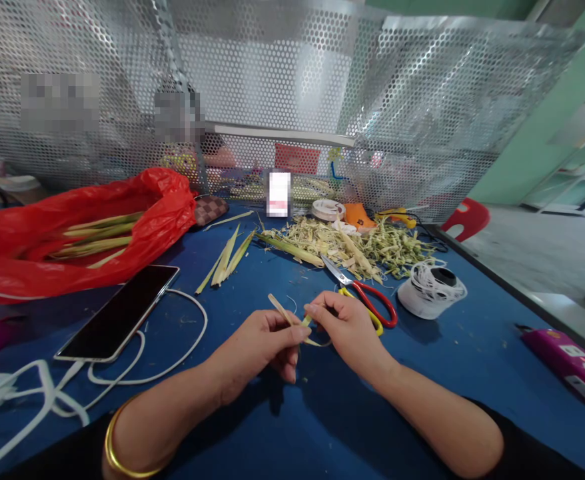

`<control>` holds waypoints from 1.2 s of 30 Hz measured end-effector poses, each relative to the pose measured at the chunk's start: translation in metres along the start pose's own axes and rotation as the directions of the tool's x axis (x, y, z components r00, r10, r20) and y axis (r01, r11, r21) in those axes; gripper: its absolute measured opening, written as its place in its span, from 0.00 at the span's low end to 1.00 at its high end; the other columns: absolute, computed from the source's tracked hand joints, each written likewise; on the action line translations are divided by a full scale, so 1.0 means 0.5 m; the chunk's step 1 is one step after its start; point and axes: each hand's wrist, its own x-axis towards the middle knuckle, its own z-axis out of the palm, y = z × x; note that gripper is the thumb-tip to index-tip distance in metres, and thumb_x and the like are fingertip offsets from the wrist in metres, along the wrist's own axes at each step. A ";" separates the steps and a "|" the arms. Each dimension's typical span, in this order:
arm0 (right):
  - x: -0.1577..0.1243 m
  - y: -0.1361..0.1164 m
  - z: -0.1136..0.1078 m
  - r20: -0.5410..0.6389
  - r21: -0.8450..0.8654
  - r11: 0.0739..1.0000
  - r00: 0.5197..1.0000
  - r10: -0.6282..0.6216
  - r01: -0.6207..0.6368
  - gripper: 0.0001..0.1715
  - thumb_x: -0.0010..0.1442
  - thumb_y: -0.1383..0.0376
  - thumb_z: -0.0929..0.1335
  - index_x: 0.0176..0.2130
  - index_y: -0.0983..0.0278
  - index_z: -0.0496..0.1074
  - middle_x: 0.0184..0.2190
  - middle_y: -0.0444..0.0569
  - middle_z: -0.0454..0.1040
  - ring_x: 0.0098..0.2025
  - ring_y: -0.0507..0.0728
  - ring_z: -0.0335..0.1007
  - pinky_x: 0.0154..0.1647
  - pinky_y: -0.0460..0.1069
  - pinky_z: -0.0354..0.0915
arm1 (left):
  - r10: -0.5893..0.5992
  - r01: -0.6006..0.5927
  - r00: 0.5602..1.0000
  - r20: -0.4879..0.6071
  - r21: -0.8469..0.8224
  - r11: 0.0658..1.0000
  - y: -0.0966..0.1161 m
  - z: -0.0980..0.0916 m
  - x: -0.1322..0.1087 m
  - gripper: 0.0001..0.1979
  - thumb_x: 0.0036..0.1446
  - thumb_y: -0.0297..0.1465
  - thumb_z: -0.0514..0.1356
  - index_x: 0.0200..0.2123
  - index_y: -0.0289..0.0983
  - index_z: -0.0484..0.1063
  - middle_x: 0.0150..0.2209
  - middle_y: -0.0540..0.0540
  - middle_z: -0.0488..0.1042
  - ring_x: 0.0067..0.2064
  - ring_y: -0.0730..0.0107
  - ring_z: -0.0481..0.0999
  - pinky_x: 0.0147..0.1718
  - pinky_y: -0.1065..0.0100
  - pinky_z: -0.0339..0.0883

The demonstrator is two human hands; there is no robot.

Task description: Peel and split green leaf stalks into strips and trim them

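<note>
Both hands meet over the blue table (322,427), near its middle. My left hand (262,343) is closed, pinching a thin pale leaf strip (281,309) that sticks up and to the left. My right hand (345,323) is closed too, pinching the same strip from the other side, where it bends down between the fingers. Red and yellow scissors (367,300) lie just behind my right hand. A pile of leaf trimmings (352,245) lies beyond them.
A red plastic bag (72,233) with long leaves lies at the left. A phone (120,310) on a white cable (182,333) sits in front of it. A white tape roll (432,288) is at right, a purple box (570,363) far right. Perforated metal screens (322,87) stand behind, people beyond them.
</note>
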 end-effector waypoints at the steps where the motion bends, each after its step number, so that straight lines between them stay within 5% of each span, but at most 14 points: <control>1: -0.001 -0.001 0.001 -0.011 -0.010 1.000 1.000 -0.005 0.005 0.15 0.56 0.60 0.66 0.22 0.64 0.67 0.17 0.41 0.63 0.22 0.50 0.56 0.23 0.45 0.53 | -0.002 0.002 1.000 0.000 0.007 1.000 0.001 0.000 0.000 0.13 0.51 0.40 0.62 0.29 0.35 0.69 0.18 0.54 0.68 0.18 0.76 0.69 0.23 0.72 0.66; 8: 0.003 -0.004 -0.008 0.015 0.014 1.000 1.000 -0.010 0.010 0.14 0.57 0.61 0.65 0.23 0.64 0.70 0.18 0.42 0.65 0.23 0.50 0.59 0.24 0.46 0.55 | 0.021 -0.018 0.998 -0.052 0.056 0.998 0.008 -0.004 -0.001 0.13 0.48 0.39 0.64 0.30 0.34 0.73 0.20 0.53 0.69 0.19 0.77 0.69 0.23 0.72 0.65; 14: 0.001 -0.019 -0.023 0.117 0.007 0.988 0.981 -0.154 0.154 0.12 0.56 0.64 0.67 0.40 0.60 0.77 0.38 0.49 0.74 0.38 0.55 0.71 0.33 0.48 0.65 | 0.045 -0.043 0.999 -0.016 0.099 0.994 0.007 0.001 -0.002 0.10 0.47 0.36 0.64 0.27 0.34 0.74 0.18 0.54 0.66 0.18 0.79 0.64 0.20 0.74 0.61; 20: -0.013 -0.032 -0.003 0.155 0.050 0.972 0.959 -0.235 0.230 0.04 0.50 0.71 0.71 0.27 0.62 0.77 0.28 0.45 0.73 0.32 0.53 0.70 0.36 0.49 0.64 | 0.063 -0.068 0.998 0.027 0.217 0.974 0.000 0.006 -0.005 0.16 0.47 0.37 0.62 0.15 0.36 0.63 0.13 0.56 0.61 0.15 0.78 0.61 0.17 0.73 0.55; 23: -0.017 -0.035 0.001 0.083 0.056 0.974 0.972 -0.222 0.218 0.05 0.52 0.71 0.69 0.25 0.63 0.74 0.26 0.44 0.73 0.32 0.53 0.69 0.35 0.48 0.63 | 0.094 -0.101 0.995 0.042 0.216 0.971 0.001 0.007 -0.007 0.14 0.50 0.38 0.61 0.19 0.35 0.69 0.15 0.56 0.61 0.16 0.79 0.61 0.18 0.74 0.55; 28: -0.020 -0.037 0.000 0.111 0.151 0.989 0.994 -0.016 -0.001 0.04 0.53 0.69 0.67 0.27 0.63 0.68 0.24 0.42 0.69 0.27 0.50 0.62 0.27 0.45 0.58 | 0.080 -0.088 0.996 0.047 0.202 0.975 0.004 0.008 -0.007 0.13 0.52 0.39 0.60 0.28 0.35 0.75 0.16 0.56 0.62 0.17 0.79 0.60 0.19 0.74 0.56; 36: -0.029 -0.030 0.012 0.084 0.098 0.990 0.991 -0.105 0.097 0.06 0.54 0.71 0.65 0.26 0.63 0.66 0.26 0.42 0.67 0.31 0.51 0.61 0.31 0.46 0.58 | 0.012 -0.047 0.992 0.124 0.282 0.958 0.001 0.012 -0.007 0.13 0.50 0.40 0.60 0.25 0.35 0.75 0.14 0.56 0.61 0.15 0.79 0.61 0.16 0.75 0.56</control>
